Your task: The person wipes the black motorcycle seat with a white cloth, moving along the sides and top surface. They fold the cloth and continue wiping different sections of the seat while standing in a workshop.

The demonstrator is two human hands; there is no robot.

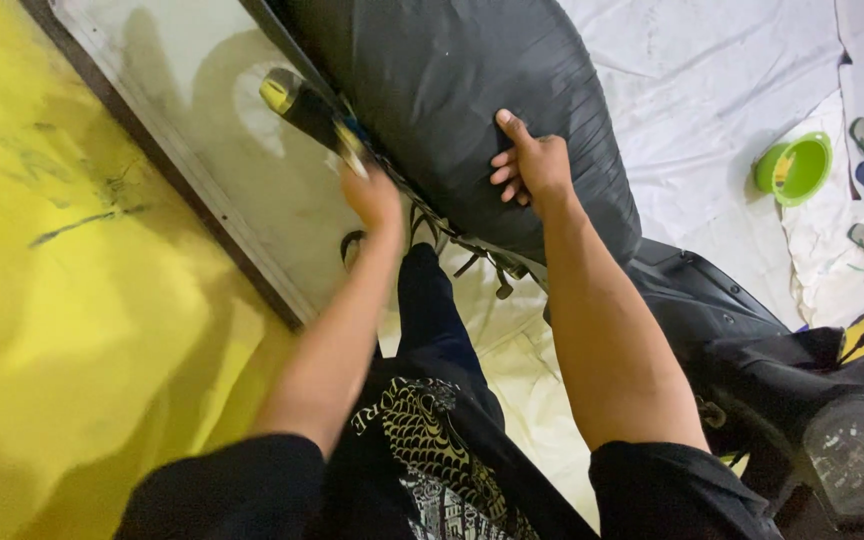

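- Head view: the right hand (530,165) lies flat, fingers spread, on the black seat (452,90), pressing it steady on the floor sheet (712,90).
- The left hand (372,195) is clenched round a yellow-capped tool (312,112), blurred, at the seat's edge.
- Judged: working along the seat edge; the seat wants firm holding.
- A green bowl (795,168) sits well apart.

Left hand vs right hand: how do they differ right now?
The left hand is closed around a tool with a yellow-and-black handle; the right hand holds nothing. The left works at the edge of the black seat, blurred; the right rests on its top, fingers curled. Both are bare.
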